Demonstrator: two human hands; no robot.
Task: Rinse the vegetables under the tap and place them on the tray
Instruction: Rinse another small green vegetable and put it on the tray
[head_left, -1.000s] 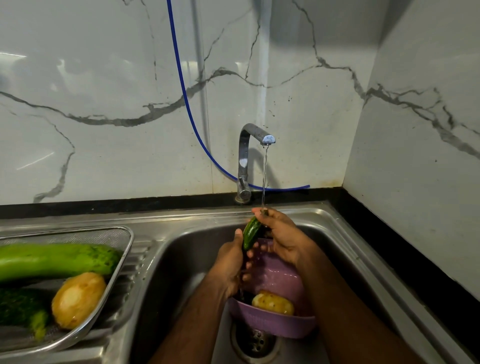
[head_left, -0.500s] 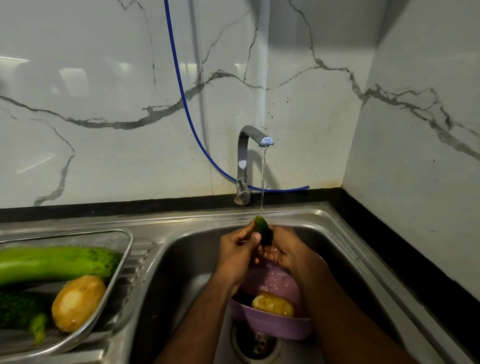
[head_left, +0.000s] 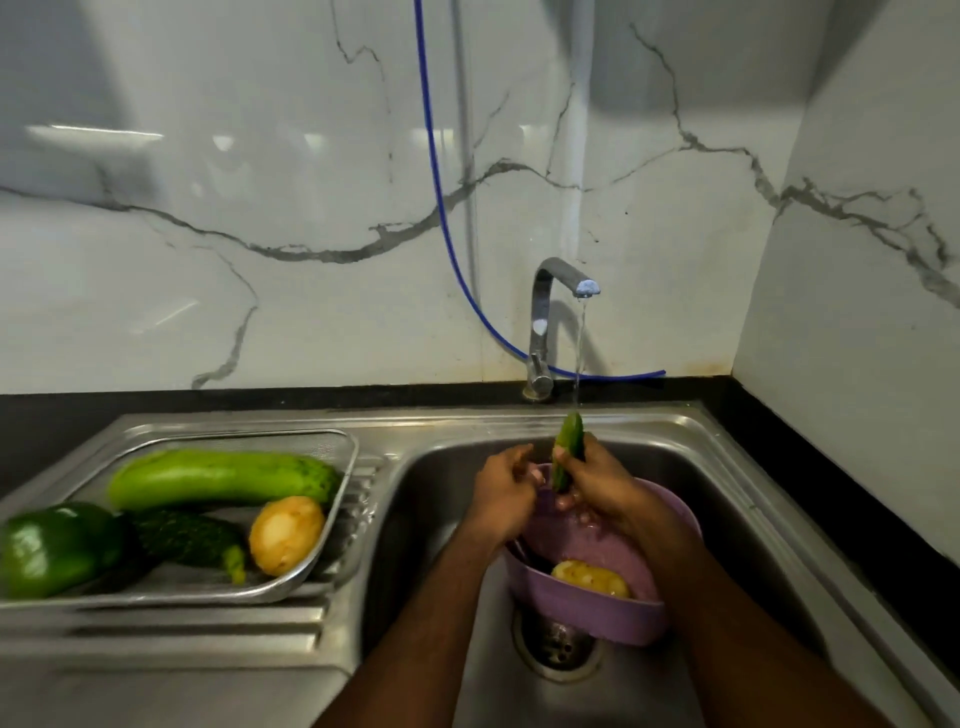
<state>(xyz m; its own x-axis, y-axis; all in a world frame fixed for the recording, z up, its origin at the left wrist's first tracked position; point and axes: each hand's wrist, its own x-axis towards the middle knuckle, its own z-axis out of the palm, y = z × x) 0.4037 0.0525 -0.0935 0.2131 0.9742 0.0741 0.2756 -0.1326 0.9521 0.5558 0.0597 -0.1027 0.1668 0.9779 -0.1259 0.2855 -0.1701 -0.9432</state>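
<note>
Right hand (head_left: 597, 483): gripping small green cucumber (head_left: 567, 449) upright under the tap (head_left: 556, 312) stream.
Left hand (head_left: 501, 491): fingers curling beside it; whether touching, cannot tell.
Tray (head_left: 343, 519): holding four vegetables.

capsicum (head_left: 52, 545): cut by left edge | cucumber (head_left: 567, 452): lower end hidden

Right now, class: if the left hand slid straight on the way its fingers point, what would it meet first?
Probably the small green vegetable gripped upright by the right hand. The left hand points right towards it, over the purple bowl. Depth is unclear.
</note>
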